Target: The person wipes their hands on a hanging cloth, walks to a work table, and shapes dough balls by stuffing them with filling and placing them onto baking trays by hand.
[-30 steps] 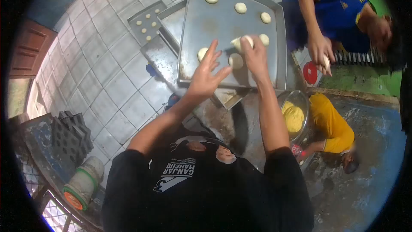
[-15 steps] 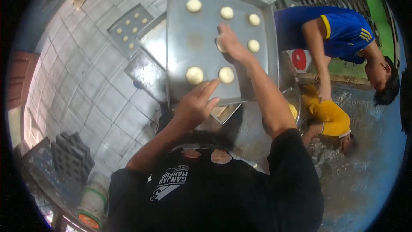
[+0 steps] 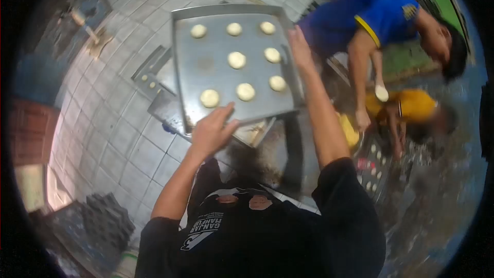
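A large metal tray (image 3: pixel 206 67) holds several round pale dough pieces, among them one near its middle (image 3: pixel 236 60). At the tray's near edge is my left hand (image 3: pixel 212 129), fingers apart, close below the dough piece at the near left (image 3: pixel 210 98). My right hand (image 3: pixel 300 46) lies along the tray's right side wall, its fingers stretched and together, with no dough visible in it.
A person in a blue shirt (image 3: pixel 370 13) leans in at the right, one hand near a bowl of yellow dough (image 3: pixel 349 131). Beyond is a person in yellow (image 3: pixel 411 104). A tray of small dough pieces (image 3: pixel 371 167) lies below them. Stacked dark trays (image 3: pixel 105 221) stand at lower left.
My right hand has moved from the middle dough piece to the tray's right side. My left hand stays by the near edge. The blue-shirted person leans further in over the bowl.
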`<state>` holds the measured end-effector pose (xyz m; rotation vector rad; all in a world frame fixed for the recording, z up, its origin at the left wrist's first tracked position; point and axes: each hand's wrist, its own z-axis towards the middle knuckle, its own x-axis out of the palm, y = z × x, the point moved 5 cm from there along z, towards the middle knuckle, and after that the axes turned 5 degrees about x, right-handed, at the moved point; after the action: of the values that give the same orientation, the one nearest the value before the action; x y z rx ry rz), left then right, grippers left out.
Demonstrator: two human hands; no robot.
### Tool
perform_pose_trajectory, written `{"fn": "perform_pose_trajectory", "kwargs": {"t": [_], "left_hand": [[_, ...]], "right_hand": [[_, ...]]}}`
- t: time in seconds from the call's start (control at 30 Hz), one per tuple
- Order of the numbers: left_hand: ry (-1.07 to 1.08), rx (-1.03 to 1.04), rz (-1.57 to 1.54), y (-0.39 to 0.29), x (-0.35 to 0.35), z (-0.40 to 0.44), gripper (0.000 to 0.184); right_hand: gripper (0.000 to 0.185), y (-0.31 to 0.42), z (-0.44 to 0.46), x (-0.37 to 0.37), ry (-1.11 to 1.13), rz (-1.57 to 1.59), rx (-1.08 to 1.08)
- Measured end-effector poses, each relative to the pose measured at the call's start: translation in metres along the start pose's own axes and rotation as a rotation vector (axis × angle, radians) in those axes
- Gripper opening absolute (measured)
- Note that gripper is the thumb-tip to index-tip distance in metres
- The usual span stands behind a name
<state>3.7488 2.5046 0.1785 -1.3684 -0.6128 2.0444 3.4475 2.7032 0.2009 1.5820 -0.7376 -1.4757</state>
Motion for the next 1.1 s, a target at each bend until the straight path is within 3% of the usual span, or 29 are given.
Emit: {"fn": "perform_pose_trajectory", "kwargs": {"t": [0.03, 0.1, 0.13, 0.17, 0.23, 0.3, 0.37, 0.4, 0.43, 0.47, 0.5, 0.57, 0.63, 0.67, 0.73, 0.77, 0.87, 0.93, 0.97, 1.1], "left_hand": [[0.029, -0.027, -0.026, -0.001, 0.001, 0.000, 0.049], [-0.036, -0.011, -0.031, 0.006, 0.010, -0.004, 0.047], [-0.120, 0.045, -0.076, 0.011, 0.014, -0.007, 0.044], [-0.159, 0.003, -0.193, -0.010, 0.004, -0.007, 0.039], [-0.259, 0.026, -0.169, -0.042, 0.003, -0.025, 0.034], [-0.227, -0.021, -0.192, -0.070, 0.016, -0.049, 0.032], [-0.156, 0.077, -0.105, -0.098, 0.035, -0.070, 0.030], [-0.109, 0.146, -0.037, -0.115, 0.044, -0.077, 0.029], [-0.055, 0.068, -0.099, -0.130, 0.054, -0.084, 0.026], [-0.038, 0.081, -0.097, -0.143, 0.065, -0.090, 0.026], [-0.027, 0.091, -0.090, -0.152, 0.074, -0.095, 0.026], [-0.017, 0.200, -0.029, -0.181, 0.079, -0.098, 0.025], [-0.021, 0.173, -0.023, -0.201, 0.077, -0.102, 0.025], [-0.019, 0.164, 0.004, -0.204, 0.072, -0.105, 0.025], [-0.051, 0.165, 0.059, -0.203, 0.062, -0.108, 0.025], [-0.082, 0.168, 0.103, -0.198, 0.053, -0.112, 0.025], [-0.129, 0.104, 0.162, -0.176, 0.031, -0.124, 0.024], [-0.128, 0.015, 0.164, -0.154, 0.022, -0.128, 0.024], [-0.178, -0.011, 0.154, -0.143, 0.016, -0.126, 0.024], [-0.236, 0.020, 0.144, -0.105, -0.002, -0.105, 0.028]], "right_hand": [[0.053, 0.008, -0.022, -0.017, -0.138, -0.165, -0.146], [0.045, -0.001, -0.117, -0.023, 0.089, -0.105, -0.049], [0.038, 0.016, -0.175, -0.030, 0.235, -0.204, -0.087], [0.034, -0.023, -0.216, -0.026, 0.534, -0.090, -0.177], [0.029, -0.058, -0.300, -0.058, 0.840, -0.095, -0.184], [0.030, -0.136, -0.340, -0.122, 0.852, 0.129, 0.507], [0.027, -0.170, -0.351, -0.215, 0.328, 0.063, 0.564], [0.026, -0.208, -0.347, -0.257, 0.080, -0.195, 0.375], [0.025, -0.220, -0.345, -0.293, -0.194, -0.440, 0.320], [0.025, -0.249, -0.343, -0.321, -0.428, -0.244, 0.300], [0.029, -0.253, -0.339, -0.338, -0.512, -0.355, 0.252], [0.031, -0.265, -0.320, -0.344, -0.527, -0.334, 0.348], [0.032, -0.282, -0.300, -0.340, -0.510, -0.379, 0.089], [0.032, -0.296, -0.297, -0.332, -0.493, -0.352, 0.077], [0.032, -0.316, -0.280, -0.320, -0.590, -0.712, -0.131], [0.031, -0.339, -0.267, -0.321, -0.488, -0.485, 0.167], [0.031, -0.288, -0.274, -0.310, -0.292, -0.650, 0.235], [0.030, -0.260, -0.284, -0.300, -0.128, -0.264, 0.315], [0.036, -0.278, -0.277, -0.281, -0.123, 0.247, 0.309], [0.034, -0.139, -0.252, -0.185, 0.029, 0.509, 0.201]]}}
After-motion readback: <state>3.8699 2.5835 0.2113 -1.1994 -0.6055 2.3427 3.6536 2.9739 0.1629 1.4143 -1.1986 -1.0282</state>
